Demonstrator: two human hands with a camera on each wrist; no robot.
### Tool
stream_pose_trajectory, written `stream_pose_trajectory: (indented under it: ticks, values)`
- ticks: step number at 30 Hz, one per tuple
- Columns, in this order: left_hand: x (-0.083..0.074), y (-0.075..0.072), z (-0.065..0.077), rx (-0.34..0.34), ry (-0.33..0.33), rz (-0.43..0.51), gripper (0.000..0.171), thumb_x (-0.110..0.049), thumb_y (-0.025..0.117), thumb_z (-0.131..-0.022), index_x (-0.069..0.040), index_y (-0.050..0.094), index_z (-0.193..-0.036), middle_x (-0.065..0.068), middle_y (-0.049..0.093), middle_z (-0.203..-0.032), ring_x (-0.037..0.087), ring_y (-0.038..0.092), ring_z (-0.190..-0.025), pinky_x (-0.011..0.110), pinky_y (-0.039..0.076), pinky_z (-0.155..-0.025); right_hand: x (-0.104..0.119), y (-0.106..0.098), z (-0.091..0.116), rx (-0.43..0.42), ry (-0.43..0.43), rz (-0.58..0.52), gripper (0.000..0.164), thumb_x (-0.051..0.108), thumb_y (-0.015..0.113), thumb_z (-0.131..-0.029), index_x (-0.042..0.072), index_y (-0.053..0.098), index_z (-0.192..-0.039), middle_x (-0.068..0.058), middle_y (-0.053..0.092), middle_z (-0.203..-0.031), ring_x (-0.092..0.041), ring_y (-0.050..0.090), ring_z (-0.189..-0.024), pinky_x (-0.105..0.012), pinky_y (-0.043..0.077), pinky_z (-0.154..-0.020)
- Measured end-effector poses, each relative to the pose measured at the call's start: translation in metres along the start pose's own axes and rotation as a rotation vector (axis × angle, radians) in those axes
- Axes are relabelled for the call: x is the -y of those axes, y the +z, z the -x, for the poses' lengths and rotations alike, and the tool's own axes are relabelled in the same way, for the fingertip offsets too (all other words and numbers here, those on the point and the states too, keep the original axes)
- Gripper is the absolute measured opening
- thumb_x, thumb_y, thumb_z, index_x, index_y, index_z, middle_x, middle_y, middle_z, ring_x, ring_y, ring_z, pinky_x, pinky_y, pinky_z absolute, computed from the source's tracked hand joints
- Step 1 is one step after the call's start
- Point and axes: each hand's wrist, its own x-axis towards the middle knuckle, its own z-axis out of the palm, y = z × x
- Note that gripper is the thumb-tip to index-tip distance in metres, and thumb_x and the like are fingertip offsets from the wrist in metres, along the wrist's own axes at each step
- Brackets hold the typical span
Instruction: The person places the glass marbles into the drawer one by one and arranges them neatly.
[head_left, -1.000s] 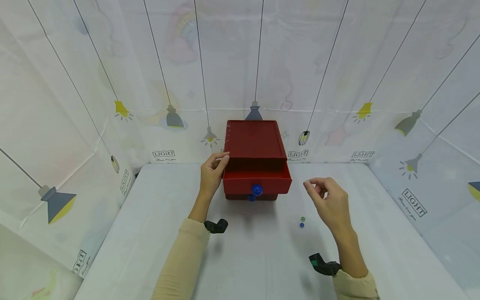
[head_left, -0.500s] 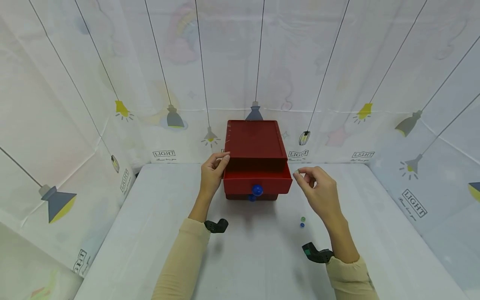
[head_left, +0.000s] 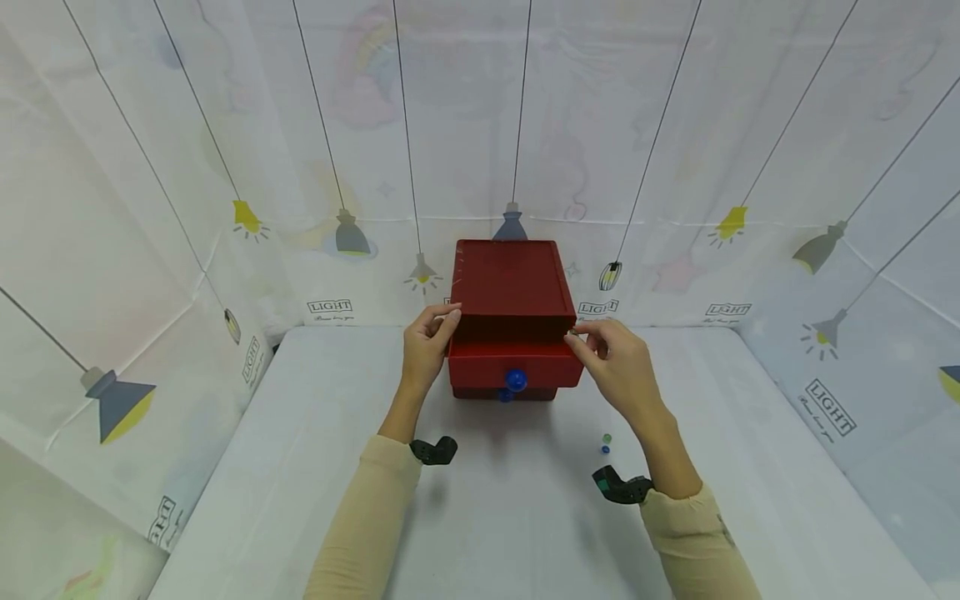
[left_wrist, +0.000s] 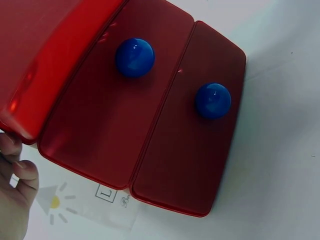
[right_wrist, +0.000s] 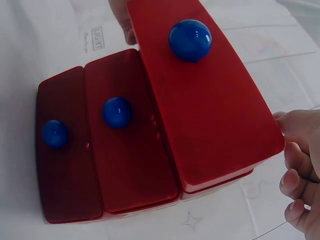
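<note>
A small red drawer cabinet stands against the patterned backdrop. Its top drawer is pulled out, with a blue knob on its front. My left hand rests its fingertips against the cabinet's left side, near the top edge. At the open drawer's right edge, my right hand pinches a tiny glassy marble between thumb and forefinger; the fingers mostly cover it. On the table, right of the cabinet, lie a green marble and a blue marble. The drawer's inside is mostly hidden.
Two lower drawers with blue knobs are pushed in: the middle drawer and the bottom drawer. A white cloth covers the table. Backdrop sheets with printed lamps rise behind and at both sides.
My right hand has moved left with the pinched marble, from beside the cabinet to the open drawer's right edge. My left hand stays at the cabinet's side; the two loose marbles have not moved.
</note>
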Motion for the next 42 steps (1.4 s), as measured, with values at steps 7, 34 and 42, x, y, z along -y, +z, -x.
stream_pose_trajectory:
  ticks: [7, 34, 42]
  values:
    - [-0.01, 0.001, 0.002, 0.015, -0.029, 0.018, 0.024, -0.017, 0.065, -0.099, -0.004, 0.07, -0.119, -0.01, 0.053, -0.058, 0.006, 0.044, -0.051, 0.021, 0.038, -0.045, 0.001, 0.007, -0.008, 0.068, -0.03, 0.023, 0.019, 0.018, 0.074, -0.092, 0.007, 0.074, -0.107, -0.004, 0.059, -0.078, -0.015, 0.05, -0.073, -0.024, 0.042, -0.059]
    - [-0.002, 0.002, -0.003, 0.003, -0.015, 0.061, 0.027, -0.027, 0.068, -0.097, -0.008, 0.072, -0.115, -0.007, 0.07, -0.074, 0.008, 0.054, -0.056, 0.022, 0.048, -0.048, -0.001, 0.011, -0.016, 0.107, -0.027, 0.006, 0.028, 0.021, 0.074, -0.092, 0.004, 0.073, -0.115, -0.005, 0.058, -0.078, -0.016, 0.051, -0.074, -0.024, 0.044, -0.06]
    - [0.0, 0.002, -0.002, -0.001, -0.004, 0.049, 0.028, -0.026, 0.068, -0.097, -0.006, 0.071, -0.116, -0.007, 0.06, -0.064, 0.006, 0.047, -0.053, 0.021, 0.041, -0.045, -0.002, 0.007, -0.008, 0.004, -0.033, -0.023, 0.028, 0.02, 0.073, -0.092, 0.004, 0.072, -0.115, -0.006, 0.059, -0.081, -0.016, 0.051, -0.074, -0.02, 0.043, -0.06]
